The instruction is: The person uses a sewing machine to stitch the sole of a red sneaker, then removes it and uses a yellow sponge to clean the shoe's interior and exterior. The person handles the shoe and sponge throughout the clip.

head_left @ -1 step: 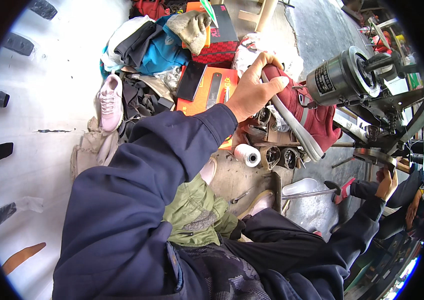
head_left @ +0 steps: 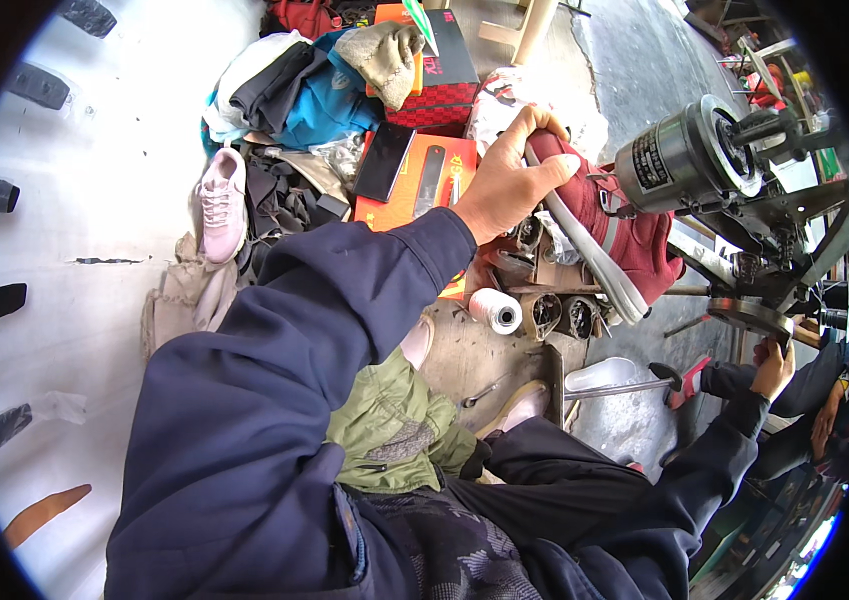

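Note:
My left hand [head_left: 513, 180] grips the toe end of a dark red shoe [head_left: 640, 255], thumb on the upper and fingers curled over the front. The shoe's pale sole edge faces me, and its far end sits beneath a dark metal shoe-stitching machine [head_left: 650, 165]. Part of the shoe is hidden behind the machine's cylinder-shaped head. Off to the right, my right hand [head_left: 773, 375] is closed at the rim of the machine's round handwheel [head_left: 750, 316]. A small reddish piece shows by those fingers, too small to make out.
A white thread cone [head_left: 495, 311] and open tins [head_left: 543, 314] lie below the shoe. Left of them are an orange box [head_left: 415, 205], a black phone [head_left: 383, 162], piled clothes [head_left: 310, 110] and a pink sneaker [head_left: 222, 205]. Another person's hand [head_left: 827, 420] shows at far right.

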{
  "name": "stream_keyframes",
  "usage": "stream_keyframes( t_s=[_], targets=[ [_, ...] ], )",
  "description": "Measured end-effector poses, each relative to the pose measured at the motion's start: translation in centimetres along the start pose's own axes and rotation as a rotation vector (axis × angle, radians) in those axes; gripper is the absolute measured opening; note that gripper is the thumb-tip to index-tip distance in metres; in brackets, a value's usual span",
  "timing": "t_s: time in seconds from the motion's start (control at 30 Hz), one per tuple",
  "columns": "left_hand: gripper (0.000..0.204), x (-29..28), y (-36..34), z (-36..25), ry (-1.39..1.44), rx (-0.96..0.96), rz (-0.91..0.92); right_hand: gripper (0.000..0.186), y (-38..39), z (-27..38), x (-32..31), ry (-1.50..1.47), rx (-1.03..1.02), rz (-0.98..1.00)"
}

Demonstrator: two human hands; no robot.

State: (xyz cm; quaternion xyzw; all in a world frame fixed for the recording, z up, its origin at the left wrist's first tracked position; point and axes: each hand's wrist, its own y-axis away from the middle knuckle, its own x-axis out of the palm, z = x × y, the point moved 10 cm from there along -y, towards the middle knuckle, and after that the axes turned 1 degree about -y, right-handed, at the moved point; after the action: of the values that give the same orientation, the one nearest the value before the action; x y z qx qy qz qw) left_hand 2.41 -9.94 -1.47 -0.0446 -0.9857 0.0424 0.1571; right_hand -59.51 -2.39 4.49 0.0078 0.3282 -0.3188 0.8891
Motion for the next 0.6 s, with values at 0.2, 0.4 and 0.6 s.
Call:
stream_keyframes(
  t_s=[0.2, 0.4, 0.6],
  targets=[
    [0.023, 0.1, -0.3, -0.4, 0.013, 0.066, 0.015, 0.01, 1.6, -11.5, 7.8, 0.098, 0.257, 0.295],
    [0.025, 0.0, -0.3, 0.7, -0.044, 0.031, 0.056, 0.024, 8.9, 1.2, 13.3, -0.125, 0.104, 0.67],
    [0.025, 0.3, -0.3, -1.2, -0.153, 0.151, 0.048, 0.01, -0.4, -0.7, 0.4, -0.105, 0.042, 0.059]
  ],
)
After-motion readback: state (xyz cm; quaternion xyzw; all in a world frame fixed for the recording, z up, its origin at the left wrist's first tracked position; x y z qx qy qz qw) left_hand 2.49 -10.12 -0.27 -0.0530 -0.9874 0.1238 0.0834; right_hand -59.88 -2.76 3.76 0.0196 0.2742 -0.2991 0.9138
